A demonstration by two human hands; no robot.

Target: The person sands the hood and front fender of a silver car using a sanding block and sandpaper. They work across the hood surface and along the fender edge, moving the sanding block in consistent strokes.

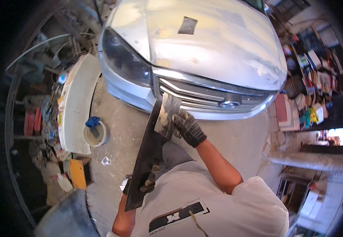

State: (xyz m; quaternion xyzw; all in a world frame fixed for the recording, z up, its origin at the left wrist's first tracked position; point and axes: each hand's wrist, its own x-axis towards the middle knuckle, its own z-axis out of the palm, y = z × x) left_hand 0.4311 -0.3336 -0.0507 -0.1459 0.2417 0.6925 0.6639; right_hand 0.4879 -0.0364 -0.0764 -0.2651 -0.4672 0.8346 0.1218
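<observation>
My left hand [147, 184], in a dark work glove, is wrapped around the edge of a long black flat panel [141, 160] held slantwise in front of me. Beige putty [164, 114] lies at the panel's far end. There my right hand [189, 128], in a grey-black glove, is closed on a flat grey spreader [174, 107] beside the putty. Part of its grip is hidden by the fingers. Just beyond both hands is the car's grille [195, 96]. The silver car hood [215, 43] carries pale yellowish patches, and a dark sheet [187, 25] rests on it.
On the concrete floor to the left stands a white bucket [105, 136] with a blue glove or cloth on its rim. Behind it leans a white bumper [74, 106]. An orange-sided box [77, 173] sits nearer. Cluttered shelves [317, 75] line the right.
</observation>
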